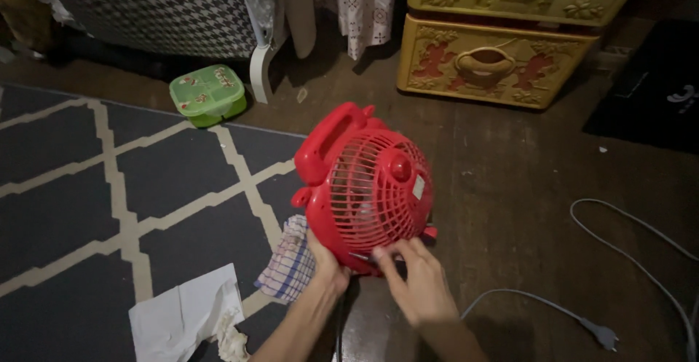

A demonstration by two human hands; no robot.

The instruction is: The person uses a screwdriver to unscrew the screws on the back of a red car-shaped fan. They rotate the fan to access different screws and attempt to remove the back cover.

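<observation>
both hands point(378, 271) grip a round red fan point(368, 191) — grille facing up.

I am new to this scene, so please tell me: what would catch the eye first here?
The bright red fan in the middle stands out, held up over the dark wooden floor by the left hand and right hand at its lower edge. Next come the yellow ornate drawers behind it and the green lidded box by the grey patterned rug.

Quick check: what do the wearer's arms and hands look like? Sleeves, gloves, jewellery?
Both forearms are bare as far as the frame shows, no sleeves visible. Left hand and right hand are ungloved, slender, with no rings, watch or bands that I can make out. Lighting is dim, so fine details are uncertain.
</observation>
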